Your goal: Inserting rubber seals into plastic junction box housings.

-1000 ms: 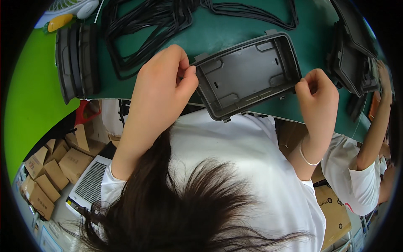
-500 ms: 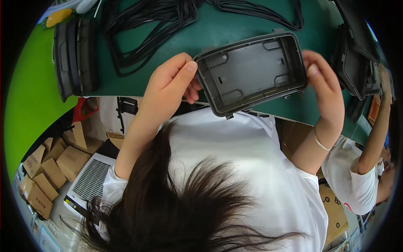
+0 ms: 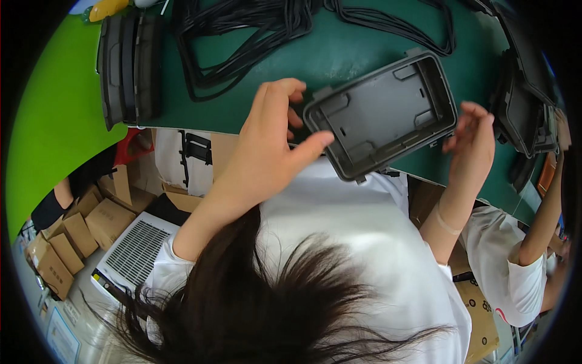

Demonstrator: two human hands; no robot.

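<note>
A dark grey, rectangular plastic housing (image 3: pixel 382 109), hollow side up, lies tilted across the front edge of the green table, its left end lower than its right. My left hand (image 3: pixel 276 133) is open at its left end, fingers spread apart. The thumb tip is close to or touching the rim; which one I cannot tell. Beside the right end is my right hand (image 3: pixel 473 136), fingers loosely bent and apart, gripping nothing that shows. What bears the housing from below is hidden.
Black cord loops (image 3: pixel 242 42) lie at the back of the green table (image 3: pixel 351 67). Similar dark housings stand in a row (image 3: pixel 130 70) on the left and in a pile (image 3: pixel 524 103) on the right. A co-worker's arm (image 3: pixel 539 212) is at far right. Cardboard boxes (image 3: pixel 109 221) sit lower left.
Both hands have let go of the housing's ends and opened. The housing has turned counterclockwise and shifted slightly right in the picture, as has the table.
</note>
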